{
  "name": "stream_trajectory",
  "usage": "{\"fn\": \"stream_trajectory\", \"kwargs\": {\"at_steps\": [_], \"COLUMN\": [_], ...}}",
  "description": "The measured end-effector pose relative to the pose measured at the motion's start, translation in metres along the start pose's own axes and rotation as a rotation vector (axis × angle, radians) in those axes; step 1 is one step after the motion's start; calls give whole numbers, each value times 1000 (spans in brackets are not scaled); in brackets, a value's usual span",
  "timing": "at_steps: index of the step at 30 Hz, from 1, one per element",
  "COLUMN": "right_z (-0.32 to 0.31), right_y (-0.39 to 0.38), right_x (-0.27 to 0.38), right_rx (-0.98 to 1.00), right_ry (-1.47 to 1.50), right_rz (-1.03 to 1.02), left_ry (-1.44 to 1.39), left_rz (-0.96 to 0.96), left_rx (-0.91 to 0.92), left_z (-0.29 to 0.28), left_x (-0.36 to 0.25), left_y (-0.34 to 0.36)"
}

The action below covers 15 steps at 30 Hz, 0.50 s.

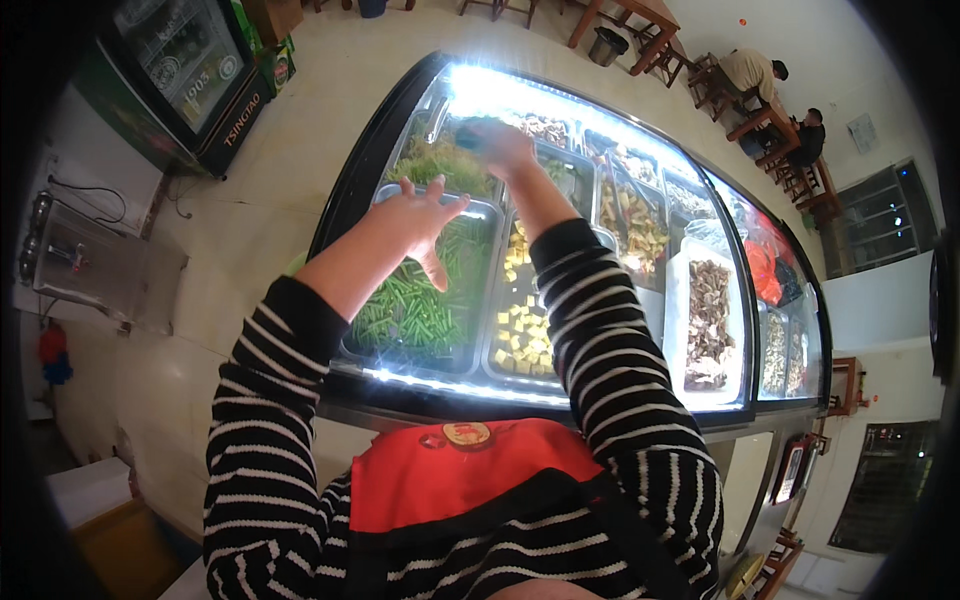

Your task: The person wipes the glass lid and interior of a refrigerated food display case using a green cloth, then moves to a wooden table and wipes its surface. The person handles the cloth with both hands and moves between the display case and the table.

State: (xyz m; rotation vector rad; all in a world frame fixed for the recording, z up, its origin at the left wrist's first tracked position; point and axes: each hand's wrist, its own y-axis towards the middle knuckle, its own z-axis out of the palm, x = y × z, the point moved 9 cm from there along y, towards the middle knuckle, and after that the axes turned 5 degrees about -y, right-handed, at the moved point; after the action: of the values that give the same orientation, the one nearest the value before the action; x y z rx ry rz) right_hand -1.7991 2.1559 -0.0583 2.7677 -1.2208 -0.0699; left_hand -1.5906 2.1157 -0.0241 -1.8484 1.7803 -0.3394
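I lean over a lit, glass-fronted food counter [560, 400] that holds several steel trays. My left hand [420, 215] is spread open with the fingers apart, hovering above a tray of green beans [410, 305]. My right hand [500, 145] reaches farther back and is closed on a small dark object, too blurred to name, above a tray of shredded greens [440, 160]. A tray of yellow cubes [522, 320] lies under my right forearm. Both sleeves are black and white striped, and a red apron [450, 475] covers my chest.
More trays run to the right: pale mixed pieces [630, 215], brown sliced pieces in a white tub [708, 320], red bags [770, 265]. A drinks fridge [190, 70] stands at the far left, a steel machine [85, 260] beside it. Two people sit at wooden tables [775, 120] at the back right.
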Motion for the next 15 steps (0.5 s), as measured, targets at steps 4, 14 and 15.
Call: {"fn": "stream_trajectory", "kwargs": {"at_steps": [4,14,15], "right_z": [3,-5,-11], "right_y": [40,42,24], "right_x": [17,27,35], "right_rx": [6,-53,-38], "right_ry": [37,42,34], "right_rz": [75,-68,-113], "left_ry": [-22,-106,-98], "left_rz": [80,213,229], "left_rx": [3,80,70], "left_z": [2,20,19], "left_x": [-10,-59,-59], "left_y": [-14,-41,-42]}}
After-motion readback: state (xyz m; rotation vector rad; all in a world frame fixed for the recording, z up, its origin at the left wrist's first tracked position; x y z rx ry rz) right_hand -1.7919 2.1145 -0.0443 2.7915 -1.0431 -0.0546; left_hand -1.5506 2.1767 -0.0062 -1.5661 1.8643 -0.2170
